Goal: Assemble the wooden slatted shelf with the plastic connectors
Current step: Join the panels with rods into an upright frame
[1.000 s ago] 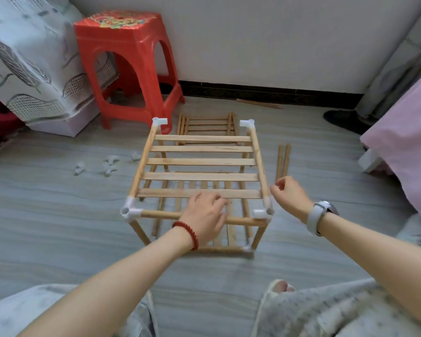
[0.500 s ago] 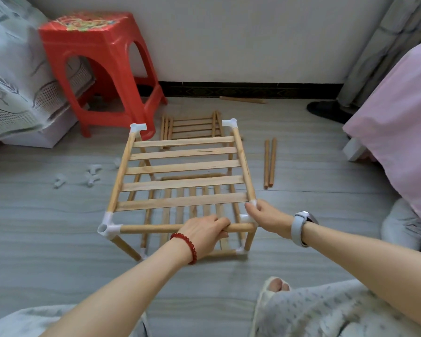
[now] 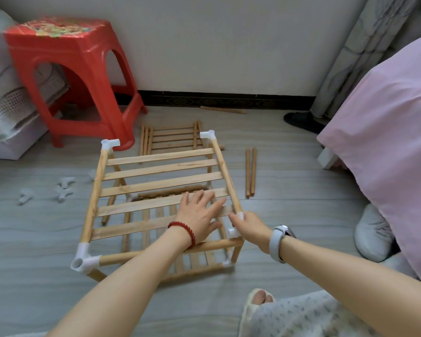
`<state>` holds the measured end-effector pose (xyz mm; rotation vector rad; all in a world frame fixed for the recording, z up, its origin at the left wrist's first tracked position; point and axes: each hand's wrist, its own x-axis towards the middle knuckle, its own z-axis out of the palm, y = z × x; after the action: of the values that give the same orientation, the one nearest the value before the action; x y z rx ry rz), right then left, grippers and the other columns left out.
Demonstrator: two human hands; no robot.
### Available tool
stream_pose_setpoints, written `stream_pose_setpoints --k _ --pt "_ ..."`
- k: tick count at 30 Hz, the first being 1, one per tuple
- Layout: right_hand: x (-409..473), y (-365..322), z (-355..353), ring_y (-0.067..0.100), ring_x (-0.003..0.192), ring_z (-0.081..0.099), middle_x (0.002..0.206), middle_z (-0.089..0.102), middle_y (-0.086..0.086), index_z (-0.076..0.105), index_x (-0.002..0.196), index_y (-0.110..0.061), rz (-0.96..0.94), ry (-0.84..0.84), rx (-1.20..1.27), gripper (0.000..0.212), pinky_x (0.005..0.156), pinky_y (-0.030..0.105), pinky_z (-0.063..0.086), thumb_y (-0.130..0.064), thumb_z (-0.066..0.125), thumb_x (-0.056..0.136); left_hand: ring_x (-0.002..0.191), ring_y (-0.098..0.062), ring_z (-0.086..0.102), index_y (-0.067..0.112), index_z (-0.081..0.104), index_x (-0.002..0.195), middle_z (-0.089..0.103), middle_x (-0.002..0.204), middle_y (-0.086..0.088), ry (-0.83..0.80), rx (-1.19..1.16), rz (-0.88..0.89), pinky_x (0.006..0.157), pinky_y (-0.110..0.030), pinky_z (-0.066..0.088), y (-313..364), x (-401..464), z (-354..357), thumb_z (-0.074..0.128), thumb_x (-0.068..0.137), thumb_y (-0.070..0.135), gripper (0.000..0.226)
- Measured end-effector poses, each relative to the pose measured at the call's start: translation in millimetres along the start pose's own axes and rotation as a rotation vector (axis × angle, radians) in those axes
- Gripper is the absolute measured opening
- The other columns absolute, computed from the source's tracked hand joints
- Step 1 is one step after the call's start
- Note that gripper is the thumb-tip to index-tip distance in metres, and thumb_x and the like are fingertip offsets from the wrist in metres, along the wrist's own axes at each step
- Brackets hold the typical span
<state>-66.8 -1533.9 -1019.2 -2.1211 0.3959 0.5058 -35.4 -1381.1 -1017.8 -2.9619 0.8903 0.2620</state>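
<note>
The left hand (image 3: pixel 199 215) has moved since half a second ago. Back then it was curled around the front wooden rod; now it lies flat on top of the slats, with its fingers (image 3: pixel 206 198) straight and spread out, pressing down. A red bead bracelet (image 3: pixel 184 231) sits on that wrist. The right hand (image 3: pixel 249 228) has stayed at the near right corner. Its fingers curl around the white plastic connector (image 3: pixel 238 218) there and grip it. A pale watch band (image 3: pixel 277 242) wraps that wrist. Both arms reach forward from the bottom of the view.

The wooden slatted shelf (image 3: pixel 156 188) stands on the grey floor (image 3: pixel 34 239) in front of the person. It is tipped a bit more to one side than before. White connectors join its rods at the corners.

Behind the shelf, another slatted panel (image 3: pixel 173 137) lies flat on the floor. Two loose rods (image 3: pixel 250 172) lie side by side to the right of the shelf. A few loose connectors (image 3: pixel 63 188) sit on the floor to the left. A red plastic stool (image 3: pixel 71 76) stands near the wall; its top has a bright picture, but no words can be read. A pink bed cover (image 3: pixel 387 142) hangs at the right.
</note>
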Motion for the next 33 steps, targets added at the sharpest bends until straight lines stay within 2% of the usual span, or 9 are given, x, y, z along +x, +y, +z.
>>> stream_pose_setpoints --k 4,9,12,16,20,24,27,30,33 --pt "6.2 3.7 -1.9 0.012 0.059 0.034 0.063 0.036 -0.002 0.033 0.061 -0.017 -0.064 0.037 -0.117 0.038 0.065 0.029 0.032 -0.024 0.035 0.099 0.144 -0.031 -0.001 0.041 0.007 0.148 -0.002 0.158 0.001 -0.030 0.033 -0.014 0.114 -0.056 0.002 0.8 17.8 8.8 0.026 0.101 0.043 0.050" --pt "10.6 1.6 -8.1 0.018 0.066 0.042 0.063 0.039 -0.003 0.035 0.062 -0.017 -0.081 0.078 -0.231 0.039 0.060 0.029 0.031 -0.025 0.033 0.100 0.143 -0.032 0.001 0.042 0.004 0.147 -0.005 0.158 0.002 -0.031 0.011 -0.035 0.113 -0.057 0.000 3.9 24.5 6.7 0.026 0.101 0.041 0.051" --pt "12.5 2.6 -7.8 0.015 0.060 0.039 0.062 0.038 -0.003 0.035 0.062 -0.018 -0.100 0.080 -0.260 0.039 0.054 0.028 0.030 -0.025 0.032 0.101 0.143 -0.033 0.002 0.042 0.005 0.147 -0.004 0.158 0.002 -0.024 0.010 -0.038 0.113 -0.057 0.001 3.9 26.4 6.6 0.026 0.101 0.041 0.051" --pt "12.6 0.8 -9.3 0.011 0.056 0.037 0.062 0.039 -0.002 0.036 0.063 -0.018 -0.117 0.077 -0.258 0.039 0.052 0.024 0.029 -0.024 0.033 0.101 0.143 -0.033 0.002 0.042 0.007 0.147 -0.004 0.158 0.002 -0.009 -0.004 -0.041 0.113 -0.057 0.000 3.4 27.4 8.7 0.028 0.101 0.041 0.051" --pt "11.4 -1.9 -12.5 0.011 0.056 0.035 0.062 0.038 -0.002 0.035 0.063 -0.017 -0.121 0.059 -0.221 0.039 0.051 0.024 0.029 -0.025 0.033 0.101 0.143 -0.031 0.002 0.041 0.013 0.147 -0.003 0.158 0.003 0.014 -0.036 -0.057 0.114 -0.057 0.000 1.9 28.6 8.0 0.030 0.100 0.042 0.050" --pt "3.8 -3.2 -15.3 0.009 0.060 0.033 0.067 0.035 -0.002 0.034 0.066 -0.018 -0.074 -0.003 -0.007 0.036 0.055 0.023 0.029 -0.024 0.034 0.101 0.144 -0.029 0.002 0.042 0.017 0.146 -0.002 0.159 0.004 0.008 -0.037 -0.060 0.114 -0.058 0.000 3.2 28.8 7.4 0.032 0.099 0.044 0.050" --pt "-5.4 5.6 -9.2 0.009 0.058 0.033 0.066 0.036 -0.003 0.036 0.066 -0.018 -0.044 -0.063 0.014 0.035 0.054 0.022 0.027 -0.027 0.038 0.100 0.144 -0.028 0.003 0.044 0.025 0.143 -0.001 0.159 0.007 -0.004 -0.092 -0.150 0.112 -0.061 0.000 -12.8 35.3 3.7 0.034 0.098 0.046 0.046" --pt "-7.2 10.6 -16.7 0.011 0.061 0.032 0.066 0.034 -0.001 0.035 0.069 -0.016 -0.101 0.022 -0.046 0.034 0.059 0.027 0.028 -0.028 0.037 0.100 0.143 -0.027 0.005 0.042 0.037 0.137 0.004 0.158 0.008 0.009 -0.161 -0.166 0.112 -0.061 0.001 -27.9 41.4 1.0 0.039 0.096 0.047 0.041" --pt "-1.9 13.0 -28.5 0.015 0.064 0.029 0.066 0.029 0.001 0.032 0.067 -0.017 -0.142 0.057 -0.071 0.035 0.062 0.031 0.024 -0.028 0.036 0.100 0.144 -0.027 0.000 0.038 0.040 0.136 0.003 0.158 0.008 -0.018 -0.176 -0.137 0.112 -0.061 -0.003 -16.4 40.9 0.7 0.038 0.097 0.045 0.040"
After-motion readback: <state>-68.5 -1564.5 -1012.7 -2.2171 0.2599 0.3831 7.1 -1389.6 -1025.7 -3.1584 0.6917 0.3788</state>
